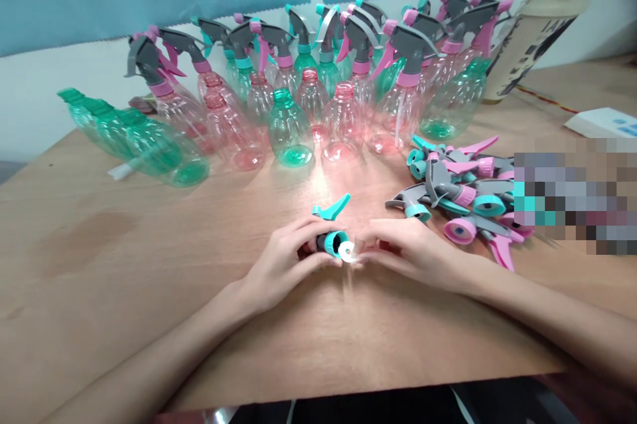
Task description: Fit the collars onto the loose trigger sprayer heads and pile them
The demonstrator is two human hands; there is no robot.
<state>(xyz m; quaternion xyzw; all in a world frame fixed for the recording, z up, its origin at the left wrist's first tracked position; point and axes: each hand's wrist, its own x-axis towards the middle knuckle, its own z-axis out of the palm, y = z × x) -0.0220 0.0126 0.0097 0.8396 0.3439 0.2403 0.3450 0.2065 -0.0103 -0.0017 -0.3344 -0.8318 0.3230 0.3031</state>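
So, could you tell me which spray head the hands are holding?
The teal spray head in the left hand; the others lie piled or sit on bottles.

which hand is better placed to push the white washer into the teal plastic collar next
Right, likely: the right hand has the washer at its fingertips, beside the collar, while the left hand grips the grey-and-teal plastic spray head.

Open wood on the table (99, 265) to the left, clear sweep there! Bottles (293, 139) wall off the back, and loose spray heads (462, 192) block the right.
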